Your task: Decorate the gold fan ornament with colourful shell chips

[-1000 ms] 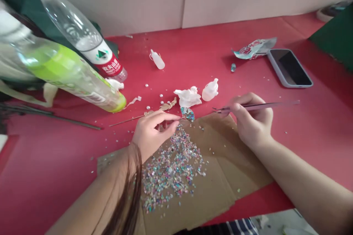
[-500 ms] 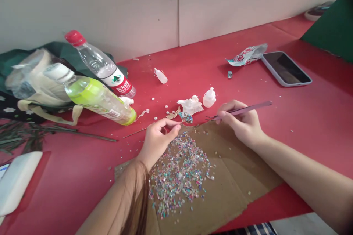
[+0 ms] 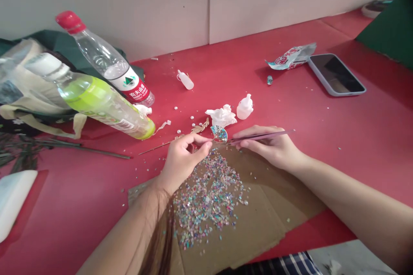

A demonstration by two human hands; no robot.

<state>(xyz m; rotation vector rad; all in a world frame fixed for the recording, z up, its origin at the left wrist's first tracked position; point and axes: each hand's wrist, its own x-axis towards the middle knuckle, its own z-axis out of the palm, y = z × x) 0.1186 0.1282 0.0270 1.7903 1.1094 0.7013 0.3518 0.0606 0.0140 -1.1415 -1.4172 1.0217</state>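
Pinching the ornament (image 3: 220,133) in your left hand (image 3: 182,161), you grip tweezers (image 3: 258,136) in your right hand (image 3: 274,148) at its 3 o'clock; its face looks mostly covered, with spare chips (image 3: 209,193) heaped at 6 o'clock.

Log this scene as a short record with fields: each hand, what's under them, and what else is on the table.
Left hand: pinches a glittery piece
Right hand: holds tweezers, tips beside the piece
Under hands: cardboard with glitter chips
Table: red
Also there: water bottle, green bottle, phone, wrapper
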